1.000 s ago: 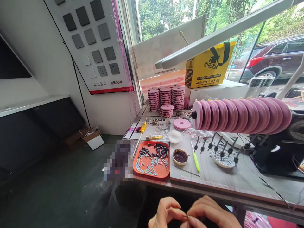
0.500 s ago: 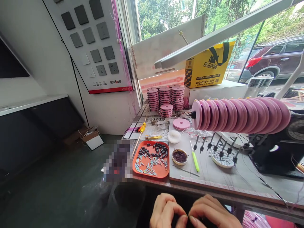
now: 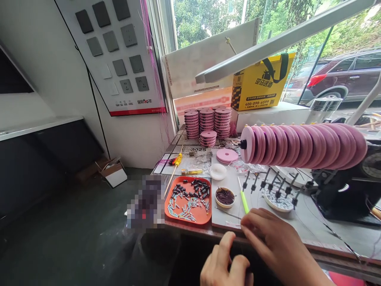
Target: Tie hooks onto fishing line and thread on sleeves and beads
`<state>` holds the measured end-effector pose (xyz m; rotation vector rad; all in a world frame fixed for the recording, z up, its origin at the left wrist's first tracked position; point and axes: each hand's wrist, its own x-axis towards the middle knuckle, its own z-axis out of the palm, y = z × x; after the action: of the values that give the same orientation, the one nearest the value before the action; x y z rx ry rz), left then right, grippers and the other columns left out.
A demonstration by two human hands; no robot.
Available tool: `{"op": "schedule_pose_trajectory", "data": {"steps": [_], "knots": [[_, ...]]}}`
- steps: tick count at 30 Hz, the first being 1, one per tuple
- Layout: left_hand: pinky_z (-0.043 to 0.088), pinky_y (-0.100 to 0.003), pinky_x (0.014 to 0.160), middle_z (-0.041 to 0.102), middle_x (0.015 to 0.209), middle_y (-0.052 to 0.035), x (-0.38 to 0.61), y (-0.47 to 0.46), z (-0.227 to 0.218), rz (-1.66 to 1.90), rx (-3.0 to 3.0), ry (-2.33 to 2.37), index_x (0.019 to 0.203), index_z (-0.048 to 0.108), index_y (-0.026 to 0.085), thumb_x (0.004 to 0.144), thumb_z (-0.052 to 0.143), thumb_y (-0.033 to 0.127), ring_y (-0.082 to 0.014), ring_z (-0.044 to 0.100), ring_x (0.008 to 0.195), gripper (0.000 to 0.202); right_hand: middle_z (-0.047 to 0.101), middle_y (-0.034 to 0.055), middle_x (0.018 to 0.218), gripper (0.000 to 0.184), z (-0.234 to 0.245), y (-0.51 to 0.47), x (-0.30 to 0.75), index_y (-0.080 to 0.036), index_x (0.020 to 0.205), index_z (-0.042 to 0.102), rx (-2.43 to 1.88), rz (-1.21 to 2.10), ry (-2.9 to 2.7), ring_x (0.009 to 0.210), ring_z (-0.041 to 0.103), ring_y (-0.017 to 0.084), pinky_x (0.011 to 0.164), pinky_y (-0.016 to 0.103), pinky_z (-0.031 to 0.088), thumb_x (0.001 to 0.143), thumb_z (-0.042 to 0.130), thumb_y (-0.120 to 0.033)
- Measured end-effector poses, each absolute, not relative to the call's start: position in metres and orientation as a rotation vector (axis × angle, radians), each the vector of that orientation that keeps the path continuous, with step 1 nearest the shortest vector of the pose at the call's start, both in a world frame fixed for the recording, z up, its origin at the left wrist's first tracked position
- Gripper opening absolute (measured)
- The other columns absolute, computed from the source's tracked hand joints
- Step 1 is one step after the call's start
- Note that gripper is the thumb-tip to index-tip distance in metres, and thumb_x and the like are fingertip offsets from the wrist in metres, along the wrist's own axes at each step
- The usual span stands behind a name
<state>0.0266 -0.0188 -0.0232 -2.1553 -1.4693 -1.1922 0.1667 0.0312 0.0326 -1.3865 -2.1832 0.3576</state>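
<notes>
Green tool point(image 3: 244, 201) could roll if your right hand point(image 3: 275, 237), close by, nudges it; whether either grip, left hand point(image 3: 222, 263) included, pinches anything, I cannot tell.

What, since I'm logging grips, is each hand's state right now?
Left hand: half-curled; cannot tell whether it holds anything.
Right hand: curled near the slim green tool handle; cannot tell whether it holds anything.

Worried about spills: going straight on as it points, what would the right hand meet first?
Probably the thin grey metallic rod, then the round cream dish of brown sticks, though the height of the right hand is unclear.
</notes>
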Motion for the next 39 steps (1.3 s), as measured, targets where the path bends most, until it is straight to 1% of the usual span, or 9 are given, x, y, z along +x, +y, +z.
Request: {"op": "schedule_pose_trajectory", "data": {"steps": [3, 6, 11, 21, 25, 28, 31, 34, 39], "knots": [[0.04, -0.025, 0.035, 0.07, 0.113, -0.0099, 0.033, -0.018, -0.025, -0.951, -2.155, -1.423, 0.06, 0.053, 0.022, 0.069, 0.051, 0.01, -0.0121, 0.06, 0.044, 0.016, 0.059, 0.0027, 0.066, 0.023, 0.032, 0.031, 0.166, -0.019, 0.069, 0.057, -1.364, 0.229, -2.225, 0.062, 0.058, 0.02, 0.054, 0.031, 0.043, 0.085, 0.041, -0.02], [0.037, -0.026, 0.031, 0.068, 0.116, -0.0114, 0.033, -0.016, -0.025, -0.819, -2.135, -1.39, 0.056, 0.051, 0.021, 0.06, 0.054, 0.006, -0.0108, 0.057, 0.04, 0.016, 0.058, 0.002, 0.062, 0.026, 0.034, 0.031, 0.164, -0.02, 0.065, 0.055, -1.299, 0.05, -2.246, 0.056, 0.058, 0.019, 0.048, 0.028, 0.042, 0.085, 0.04, -0.017], [0.035, -0.026, 0.029, 0.067, 0.116, -0.0061, 0.031, -0.015, -0.025, -0.775, -2.076, -1.383, 0.056, 0.05, 0.021, 0.061, 0.057, 0.007, -0.0096, 0.054, 0.038, 0.017, 0.056, 0.0011, 0.056, 0.027, 0.038, 0.031, 0.161, -0.021, 0.06, 0.052, -1.205, -0.201, -2.235, 0.048, 0.056, 0.017, 0.042, 0.026, 0.04, 0.082, 0.039, -0.012], [0.035, -0.027, 0.03, 0.064, 0.121, -0.0059, 0.032, -0.017, -0.031, -0.907, -2.126, -1.483, 0.058, 0.051, 0.023, 0.056, 0.055, 0.007, -0.0107, 0.059, 0.039, 0.017, 0.057, 0.001, 0.058, 0.029, 0.037, 0.031, 0.17, -0.021, 0.061, 0.051, -1.238, -0.146, -2.321, 0.05, 0.056, 0.017, 0.044, 0.026, 0.038, 0.085, 0.038, -0.012], [0.038, -0.027, 0.028, 0.066, 0.118, -0.005, 0.034, -0.018, -0.025, -0.854, -2.105, -1.482, 0.072, 0.06, 0.024, 0.06, 0.06, 0.006, -0.0114, 0.058, 0.038, 0.021, 0.057, 0.0016, 0.061, 0.032, 0.044, 0.036, 0.193, -0.02, 0.062, 0.051, -1.335, 0.036, -2.421, 0.058, 0.058, 0.018, 0.052, 0.027, 0.04, 0.09, 0.037, -0.021], [0.041, -0.026, 0.028, 0.068, 0.116, -0.0038, 0.036, -0.017, -0.02, -0.841, -2.098, -1.493, 0.097, 0.064, 0.025, 0.059, 0.061, 0.003, -0.0121, 0.06, 0.041, 0.045, 0.058, 0.0022, 0.066, 0.029, 0.051, 0.043, 0.213, -0.019, 0.064, 0.053, -1.479, 0.2, -2.494, 0.063, 0.057, 0.018, 0.057, 0.027, 0.038, 0.089, 0.038, -0.021], [0.047, -0.026, 0.032, 0.068, 0.117, -0.0029, 0.039, -0.015, -0.019, -0.82, -2.108, -1.537, 0.117, 0.059, 0.021, 0.054, 0.058, -0.001, -0.0141, 0.066, 0.052, 0.066, 0.059, 0.0021, 0.068, 0.024, 0.056, 0.05, 0.229, -0.019, 0.061, 0.052, -1.543, 0.288, -2.559, 0.065, 0.057, 0.016, 0.058, 0.026, 0.035, 0.084, 0.042, -0.017], [0.052, -0.024, 0.036, 0.07, 0.114, -0.0007, 0.042, -0.012, -0.021, -0.799, -2.065, -1.559, 0.118, 0.06, 0.016, 0.06, 0.058, -0.002, -0.0144, 0.069, 0.061, 0.06, 0.06, 0.0011, 0.066, 0.023, 0.061, 0.054, 0.236, -0.018, 0.057, 0.049, -1.542, 0.32, -2.593, 0.06, 0.055, 0.014, 0.055, 0.024, 0.032, 0.079, 0.045, -0.013], [0.053, -0.024, 0.038, 0.07, 0.114, -0.0023, 0.043, -0.009, -0.024, -0.777, -2.043, -1.539, 0.117, 0.062, 0.016, 0.07, 0.053, -0.004, -0.0154, 0.07, 0.065, 0.052, 0.059, -0.0009, 0.065, 0.02, 0.064, 0.054, 0.241, -0.018, 0.057, 0.05, -1.531, 0.267, -2.585, 0.057, 0.054, 0.012, 0.053, 0.023, 0.03, 0.072, 0.045, -0.006]]}}
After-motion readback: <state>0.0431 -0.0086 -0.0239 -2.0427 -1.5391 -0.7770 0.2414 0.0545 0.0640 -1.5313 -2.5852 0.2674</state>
